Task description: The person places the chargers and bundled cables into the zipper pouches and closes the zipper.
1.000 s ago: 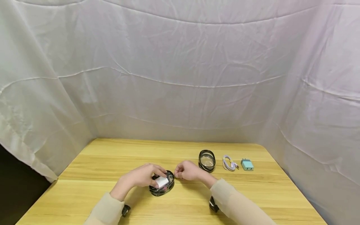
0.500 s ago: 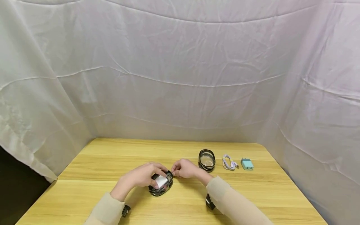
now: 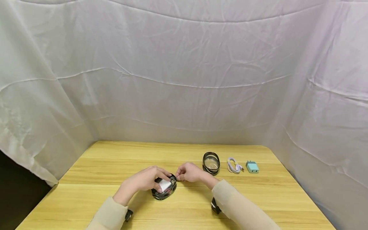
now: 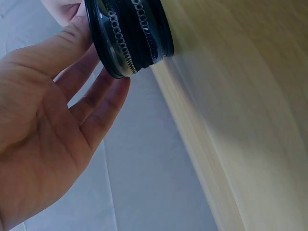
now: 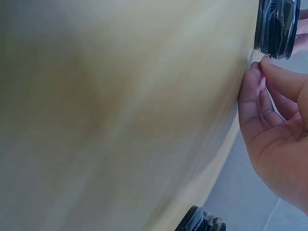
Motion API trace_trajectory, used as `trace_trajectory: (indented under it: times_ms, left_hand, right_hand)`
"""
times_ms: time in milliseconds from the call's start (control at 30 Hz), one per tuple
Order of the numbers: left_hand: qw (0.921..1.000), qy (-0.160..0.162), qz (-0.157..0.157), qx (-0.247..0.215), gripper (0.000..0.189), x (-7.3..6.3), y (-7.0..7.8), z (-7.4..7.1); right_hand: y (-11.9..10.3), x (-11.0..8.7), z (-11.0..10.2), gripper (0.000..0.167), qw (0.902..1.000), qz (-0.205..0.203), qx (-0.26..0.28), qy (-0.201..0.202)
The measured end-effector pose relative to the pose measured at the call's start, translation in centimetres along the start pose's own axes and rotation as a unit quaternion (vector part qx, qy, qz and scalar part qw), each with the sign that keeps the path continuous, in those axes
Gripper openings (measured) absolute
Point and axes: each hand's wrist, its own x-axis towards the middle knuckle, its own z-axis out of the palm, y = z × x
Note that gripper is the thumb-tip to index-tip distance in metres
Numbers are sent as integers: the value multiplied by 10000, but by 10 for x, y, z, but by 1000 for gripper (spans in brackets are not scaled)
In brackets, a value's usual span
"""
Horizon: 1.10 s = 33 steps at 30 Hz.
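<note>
A small oval zip case (image 3: 169, 192), clear with black trim, sits on the table with a white rectangular item (image 3: 164, 185) showing in its top. My left hand (image 3: 148, 179) holds the case from above, thumb and fingers on its rim. In the left wrist view, zipper teeth run round the side of the case (image 4: 130, 36). On the case's right side, my right hand (image 3: 189, 172) pinches the zipper pull between thumb and forefinger. The right wrist view shows those fingertips (image 5: 263, 65) right at the edge of the case, the pull mostly hidden.
Behind my right hand stands a second clear case (image 3: 210, 172) with black trim. To its right lie a coiled white USB cable (image 3: 237, 167) and a teal plug charger (image 3: 253, 167). Pale curtains (image 3: 184, 108) hang around the wooden table (image 3: 138, 153).
My right hand has shifted slightly left along the case's edge, mostly in the first half second. The left hand keeps its hold on the case.
</note>
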Motion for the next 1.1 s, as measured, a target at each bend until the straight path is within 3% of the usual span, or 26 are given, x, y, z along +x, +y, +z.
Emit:
trace_trajectory:
  times_ms: [1100]
  left_hand:
    - [9995, 1, -300, 35, 40, 0, 3, 2]
  right_hand:
    - [-5, -19, 2, 9, 9998, 83, 24, -172]
